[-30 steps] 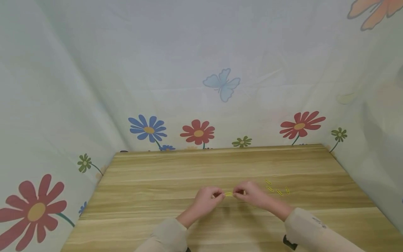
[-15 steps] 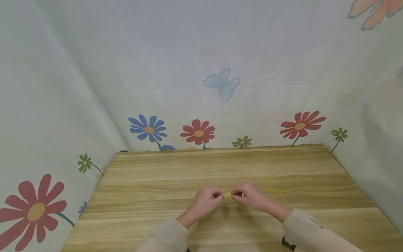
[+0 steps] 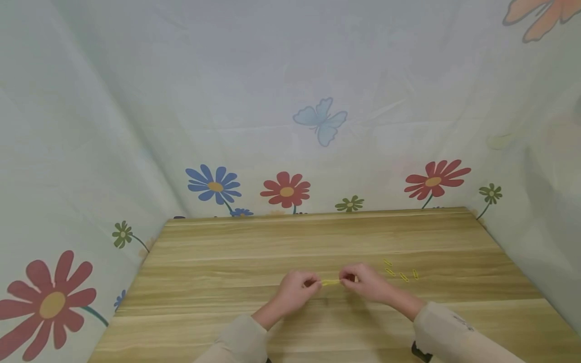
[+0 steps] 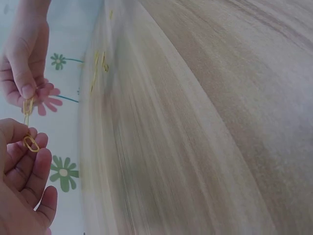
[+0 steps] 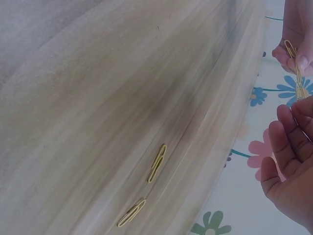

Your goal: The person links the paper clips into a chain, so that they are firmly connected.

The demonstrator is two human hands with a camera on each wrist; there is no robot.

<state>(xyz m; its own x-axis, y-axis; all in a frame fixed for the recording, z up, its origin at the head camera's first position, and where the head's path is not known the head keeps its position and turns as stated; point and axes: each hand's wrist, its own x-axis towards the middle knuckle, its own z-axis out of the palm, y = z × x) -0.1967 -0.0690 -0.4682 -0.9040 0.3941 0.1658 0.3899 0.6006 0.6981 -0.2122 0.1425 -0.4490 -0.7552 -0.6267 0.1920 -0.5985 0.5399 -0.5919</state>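
Thumb and fingers of my left hand (image 3: pixel 295 291) pinch one end of a short chain of yellow paper clips (image 3: pixel 330 283). My right hand (image 3: pixel 368 283) pinches the other end, and both hands are held above the wooden table. In the left wrist view, linked paper clips (image 4: pixel 28 108) span the gap between the hands, while a clip's loop (image 4: pixel 31 144) sticks out past the left fingertips. The right wrist view has the same chain running from the left hand (image 5: pixel 299 44) down to the right hand (image 5: pixel 296 161); the parts under the fingertips are hidden.
Several loose yellow paper clips (image 3: pixel 403 277) lie on the table (image 3: pixel 227 252) to the right of my right hand. A white cloth (image 3: pixel 254 101) printed with flowers and a butterfly hangs behind the table and along both sides.
The hands drew slightly closer half a second ago. Since then my right hand has moved right, widening the gap, and more of the paper clip chain shows between them.
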